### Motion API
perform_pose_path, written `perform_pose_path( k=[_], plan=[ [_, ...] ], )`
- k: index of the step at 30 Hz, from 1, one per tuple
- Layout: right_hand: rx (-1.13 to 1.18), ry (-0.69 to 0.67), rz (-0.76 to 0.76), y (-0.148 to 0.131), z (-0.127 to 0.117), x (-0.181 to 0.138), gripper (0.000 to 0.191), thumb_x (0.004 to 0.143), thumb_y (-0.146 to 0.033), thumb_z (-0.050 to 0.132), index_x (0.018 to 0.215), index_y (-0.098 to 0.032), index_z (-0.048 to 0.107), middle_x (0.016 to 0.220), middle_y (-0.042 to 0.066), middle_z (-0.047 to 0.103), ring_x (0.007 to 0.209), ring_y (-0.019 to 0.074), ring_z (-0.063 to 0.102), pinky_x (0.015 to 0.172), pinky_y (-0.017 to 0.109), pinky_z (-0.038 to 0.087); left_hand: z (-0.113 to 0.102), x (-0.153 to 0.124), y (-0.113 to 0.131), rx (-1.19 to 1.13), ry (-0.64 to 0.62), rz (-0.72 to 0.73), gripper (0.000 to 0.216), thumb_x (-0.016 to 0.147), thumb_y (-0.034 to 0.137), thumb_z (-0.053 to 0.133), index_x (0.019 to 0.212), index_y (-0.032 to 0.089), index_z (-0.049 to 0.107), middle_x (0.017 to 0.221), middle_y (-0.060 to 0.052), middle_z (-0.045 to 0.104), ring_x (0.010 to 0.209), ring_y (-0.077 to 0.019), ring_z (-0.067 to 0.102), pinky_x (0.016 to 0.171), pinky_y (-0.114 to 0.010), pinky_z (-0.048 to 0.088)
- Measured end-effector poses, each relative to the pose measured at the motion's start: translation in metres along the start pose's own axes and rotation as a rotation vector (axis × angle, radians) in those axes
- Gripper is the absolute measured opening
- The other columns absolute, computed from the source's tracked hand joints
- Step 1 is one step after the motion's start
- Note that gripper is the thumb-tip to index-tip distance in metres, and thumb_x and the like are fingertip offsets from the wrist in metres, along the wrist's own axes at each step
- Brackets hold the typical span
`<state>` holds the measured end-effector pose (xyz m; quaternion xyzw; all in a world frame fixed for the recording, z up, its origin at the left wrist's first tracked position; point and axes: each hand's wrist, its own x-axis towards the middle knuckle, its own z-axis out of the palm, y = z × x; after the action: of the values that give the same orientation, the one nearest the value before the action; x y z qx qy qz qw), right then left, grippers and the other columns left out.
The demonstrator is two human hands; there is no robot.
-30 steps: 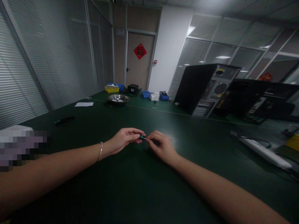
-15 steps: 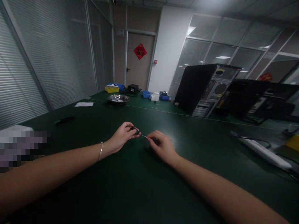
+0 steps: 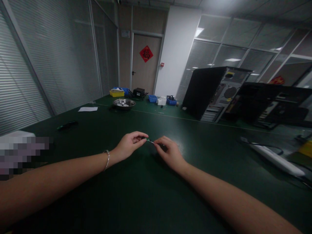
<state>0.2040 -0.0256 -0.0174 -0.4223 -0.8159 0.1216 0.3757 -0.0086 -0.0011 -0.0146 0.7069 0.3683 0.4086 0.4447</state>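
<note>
Over the green table [image 3: 151, 198], on the near side of the metal bowl [image 3: 124, 103], the left hand [image 3: 130, 143] pinches a small green piece [image 3: 147, 139] and the right hand [image 3: 169, 151] a thin, pale rod [image 3: 151, 142] aimed at it. This step looks like fine two-handed work, calling next for steadiness. Whether rod and piece touch is too small to tell.
</note>
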Motion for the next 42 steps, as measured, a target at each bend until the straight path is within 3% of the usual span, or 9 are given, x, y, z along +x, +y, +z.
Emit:
perform_pose_path(
  k=[5,15,28,42],
  plan=[
    [-0.01,0.004,0.008,0.001,0.001,-0.001,0.014,0.089,-0.022,0.053,0.093,-0.021,0.067,0.088,0.004,0.062,0.078,0.016,0.058,0.068,0.027,0.046,0.001,-0.001,0.0,-0.074,-0.035,0.009,0.027,0.083,0.027,0.06,0.108,0.016,0.063,0.105,-0.009,0.065,0.091,-0.0205,0.064,0.078,-0.034,0.053],
    [-0.039,-0.004,0.011,-0.001,0.0,0.0,0.015,0.088,-0.02,0.053,0.094,-0.021,0.066,0.087,0.004,0.062,0.08,0.016,0.058,0.069,0.027,0.045,0.003,-0.002,0.003,-0.054,-0.057,-0.001,0.024,0.082,0.024,0.061,0.105,0.016,0.063,0.098,-0.007,0.065,0.081,-0.0168,0.063,0.074,-0.031,0.052],
    [0.014,-0.022,-0.027,-0.002,-0.001,0.0,0.016,0.089,-0.02,0.052,0.095,-0.022,0.067,0.088,0.004,0.063,0.082,0.0165,0.059,0.071,0.028,0.046,0.002,-0.001,-0.005,-0.172,-0.078,0.027,0.02,0.078,0.018,0.067,0.097,0.013,0.066,0.09,-0.006,0.068,0.078,-0.0168,0.064,0.077,-0.035,0.052],
    [0.052,-0.02,-0.04,0.0,-0.001,0.0,0.016,0.089,-0.02,0.052,0.095,-0.022,0.067,0.089,0.004,0.063,0.083,0.0164,0.06,0.072,0.028,0.047,0.006,-0.001,0.005,-0.245,-0.044,-0.045,0.021,0.074,0.018,0.071,0.093,0.011,0.066,0.084,-0.005,0.069,0.075,-0.0158,0.065,0.076,-0.033,0.052]
  ],
)
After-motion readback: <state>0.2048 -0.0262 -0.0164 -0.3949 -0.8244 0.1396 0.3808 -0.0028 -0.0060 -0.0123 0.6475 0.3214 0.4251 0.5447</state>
